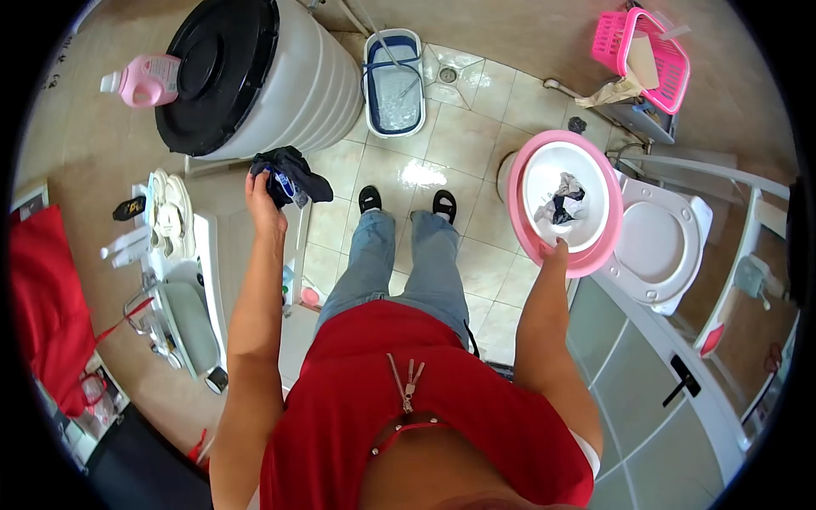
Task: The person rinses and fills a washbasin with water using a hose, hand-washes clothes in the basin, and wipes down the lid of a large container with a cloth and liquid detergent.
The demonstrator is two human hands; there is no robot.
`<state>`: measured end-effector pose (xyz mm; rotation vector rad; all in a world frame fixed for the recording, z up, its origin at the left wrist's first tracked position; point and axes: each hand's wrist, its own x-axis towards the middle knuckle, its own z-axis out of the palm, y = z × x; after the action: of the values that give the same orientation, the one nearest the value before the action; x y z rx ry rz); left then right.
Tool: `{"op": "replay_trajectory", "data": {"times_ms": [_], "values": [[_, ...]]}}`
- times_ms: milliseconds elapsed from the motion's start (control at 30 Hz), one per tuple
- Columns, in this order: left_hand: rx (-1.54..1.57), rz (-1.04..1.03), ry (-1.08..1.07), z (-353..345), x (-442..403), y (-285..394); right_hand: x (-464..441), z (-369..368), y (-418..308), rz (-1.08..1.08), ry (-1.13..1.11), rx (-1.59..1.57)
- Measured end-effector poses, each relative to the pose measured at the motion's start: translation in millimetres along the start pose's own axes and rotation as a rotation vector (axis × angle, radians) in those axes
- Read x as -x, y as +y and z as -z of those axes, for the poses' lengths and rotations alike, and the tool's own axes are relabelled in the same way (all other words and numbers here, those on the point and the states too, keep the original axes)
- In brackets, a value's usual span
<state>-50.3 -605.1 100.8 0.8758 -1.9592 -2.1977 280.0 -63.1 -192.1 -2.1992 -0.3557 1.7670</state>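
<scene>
My left hand [263,202] is closed on a bunched dark cloth [297,168], held out beside the large barrel. A blue and white patch shows in its folds; I cannot make out what it is. On the other side, my right hand [554,250] grips the near rim of a pink basin [524,223]. Nested inside it sits a white basin [544,161]. A few crumpled grey, black and white cloths [563,201] lie in the bottom of the white basin. My right fingers are partly hidden under the rim.
A white barrel [319,81] with a black lid [246,51] carries a pink bottle [144,81]. Nearby are a bucket with water [395,106], a floor drain [448,75], a toilet [654,242], a pink basket [671,68], a sink [189,327] and a door [633,382].
</scene>
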Motion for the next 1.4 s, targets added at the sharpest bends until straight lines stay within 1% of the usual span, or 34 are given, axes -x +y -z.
{"op": "replay_trajectory", "data": {"times_ms": [67,133,167,200,233,267,367,467,533,600,667,700,800,833,933,1067,1133,1200,1267,1333,1367,1400], "values": [[-0.009,-0.003,-0.003,0.7,4.0,-5.0,0.6,-4.1,-0.4,-0.113,-0.098,-0.202],[-0.016,0.008,0.02,-0.1,9.6,-8.2,-30.4,6.1,3.4,-0.146,-0.182,-0.2],[-0.018,0.018,0.097,-3.8,14.6,-8.0,-67.8,22.6,9.2,-0.038,-0.274,-0.036],[-0.031,0.011,0.096,-3.3,15.9,-8.8,-111.0,37.8,14.6,0.124,-0.399,0.171],[-0.042,0.002,0.097,-0.5,15.3,-10.6,-147.8,49.0,18.4,0.243,-0.484,0.294],[-0.051,-0.009,0.099,2.4,15.5,-10.1,-141.5,41.9,9.9,0.148,-0.428,0.226],[-0.058,-0.031,0.073,5.7,14.6,-4.4,-103.1,26.6,-24.7,-0.128,-0.242,0.027],[-0.052,-0.039,0.079,3.5,15.6,5.0,-35.7,37.8,-33.6,0.532,-0.567,0.63],[-0.029,-0.025,0.096,1.7,16.9,11.7,8.3,35.6,-30.4,0.529,-0.58,0.529],[-0.001,0.002,0.116,2.0,17.5,19.6,49.3,25.1,-22.0,0.044,-0.395,-0.052],[-0.006,-0.005,0.117,9.1,10.6,17.5,138.9,18.0,-14.5,0.145,-0.353,-0.062],[-0.011,-0.021,0.109,13.6,6.2,14.4,162.4,19.2,-15.0,0.152,-0.332,0.036],[0.026,-0.006,0.143,17.6,4.7,20.8,235.0,-0.1,-8.4,0.249,-0.382,0.242],[0.049,-0.003,0.147,22.0,2.6,20.2,244.4,-8.4,-4.4,0.22,-0.453,0.281],[0.127,0.007,0.148,36.6,-3.0,19.1,272.4,-56.2,18.0,0.186,-0.634,0.423],[0.235,0.022,0.116,61.6,-7.8,21.0,410.2,-151.5,71.8,0.191,-0.889,0.467],[0.273,0.02,0.097,76.5,-4.4,33.2,446.1,-206.3,109.5,0.152,-1.055,0.436],[0.269,-0.004,0.063,98.6,-2.1,39.8,489.9,-260.3,145.7,0.134,-1.118,0.438],[0.262,-0.046,0.05,125.9,-1.6,49.4,516.8,-321.4,179.4,0.168,-1.186,0.624],[0.197,-0.066,0.079,151.1,4.8,59.0,550.5,-376.6,215.3,0.103,-1.258,0.566],[0.23,-0.052,0.101,163.1,10.4,67.1,562.3,-399.9,234.1,0.094,-1.341,0.524],[0.249,-0.081,0.08,176.9,13.7,71.1,575.0,-425.9,248.6,0.137,-1.313,0.571]]}}
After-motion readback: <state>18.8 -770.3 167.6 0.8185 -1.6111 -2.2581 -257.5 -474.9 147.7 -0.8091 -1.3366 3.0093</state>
